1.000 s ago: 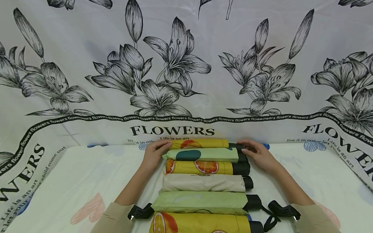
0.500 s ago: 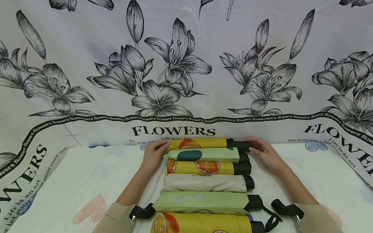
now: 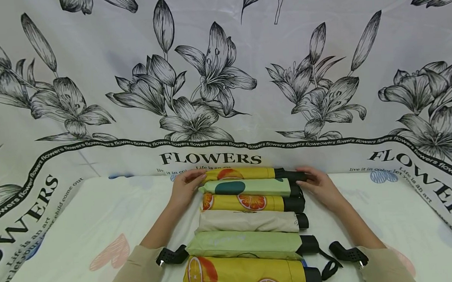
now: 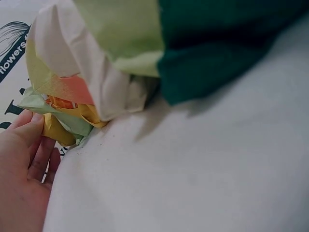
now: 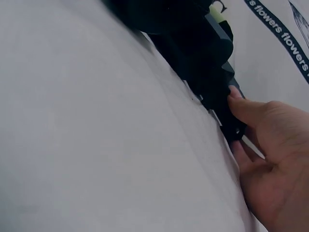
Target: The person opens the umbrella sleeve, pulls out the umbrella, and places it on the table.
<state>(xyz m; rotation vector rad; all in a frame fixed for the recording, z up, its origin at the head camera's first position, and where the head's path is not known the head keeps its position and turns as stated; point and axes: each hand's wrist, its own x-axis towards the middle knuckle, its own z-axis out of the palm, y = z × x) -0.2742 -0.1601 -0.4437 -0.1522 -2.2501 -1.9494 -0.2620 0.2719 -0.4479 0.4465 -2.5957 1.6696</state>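
Folded umbrellas lie side by side in a column. The farthest is a yellow umbrella [image 3: 250,173] with an orange fruit print. My left hand [image 3: 185,186] pinches its left end, and the left wrist view shows thumb and fingers on the yellow fabric tip [image 4: 57,130]. At the other end, my right hand [image 3: 321,189] grips the black handle [image 3: 294,175], which sticks out past the fabric. In the right wrist view, thumb and fingers pinch the handle's end [image 5: 231,113]. A light green umbrella [image 3: 263,186] with dark spots lies just nearer, partly covering the yellow one.
Nearer me lie another yellow umbrella [image 3: 221,203], a beige umbrella [image 3: 245,221], a plain green umbrella [image 3: 254,244] with a black wrist strap [image 3: 330,265], and a larger yellow umbrella [image 3: 240,274]. Behind the white bed-like surface [image 3: 137,213] hangs a flower-printed cloth [image 3: 263,113].
My right hand has moved right, and the far yellow umbrella's black handle now reaches farther out. Its yellow body has slid slightly left. My left hand stays at the left end.
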